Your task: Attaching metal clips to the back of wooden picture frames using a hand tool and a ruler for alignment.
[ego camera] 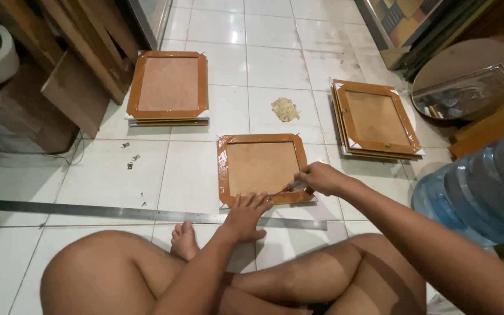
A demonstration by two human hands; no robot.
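On the tiled floor [205, 169], just beyond the long steel ruler [118, 211], a brown-taped picture frame [262, 168] lies back up, straight ahead of the crossed legs. The left hand [246, 216] presses flat, fingers spread, on its near edge; the right hand [321, 177], at the near right corner, pinches a small tool [287, 188] pointing leftward along that edge.

We sit cross-legged on the tiled floor [275, 64] with one picture frame [262, 168] face-down just ahead of us. Between it and our legs lies a long steel ruler [118, 212], running left to right. Our left hand [245, 214] rests across the ruler and the frame's near edge; our right hand [321, 177] is at its near right corner. Beyond, a stack of frames [168, 87] lies far left, another stack [375, 119] far right, and a water jug [479, 186] lies at our right.
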